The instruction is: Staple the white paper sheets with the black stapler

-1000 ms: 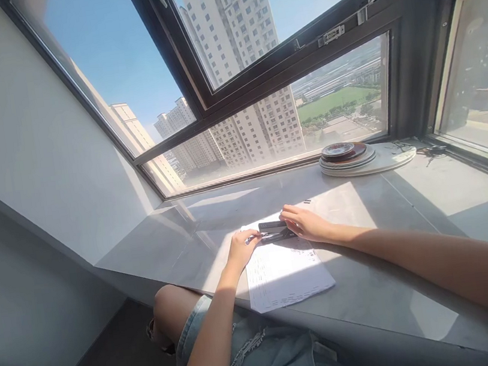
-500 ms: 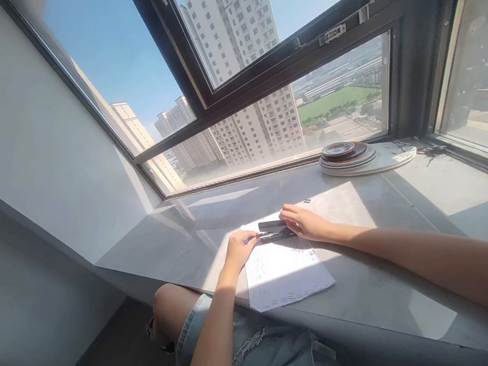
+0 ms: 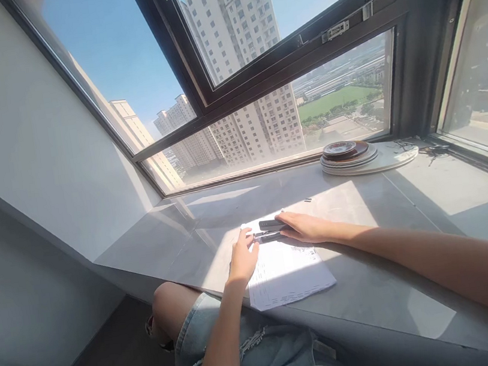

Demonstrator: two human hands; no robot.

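Note:
A dark grey stapler (image 3: 270, 225) lies over the upper part of a stack of white printed paper (image 3: 288, 273), its upper arm lifted apart from its base. My right hand (image 3: 302, 227) is closed around the stapler's rear end, from the right. At the front end, my left hand (image 3: 242, 257) has its thumb and fingertips at the tip of the lower part, over the paper's left edge. Whatever small part lies between these fingertips is too small to make out.
Two small dark bits (image 3: 307, 200) lie on the grey sill (image 3: 354, 258) beyond my right hand. A stack of plates (image 3: 349, 159) stands near the window, with keys (image 3: 437, 150) in the corner. My knee (image 3: 175, 308) is below the sill's front edge.
My left hand has shifted slightly, its pinch loosening so that the thumb and fingers sit wider around the stapler's front tip. My right hand has slid a little left along the stapler.

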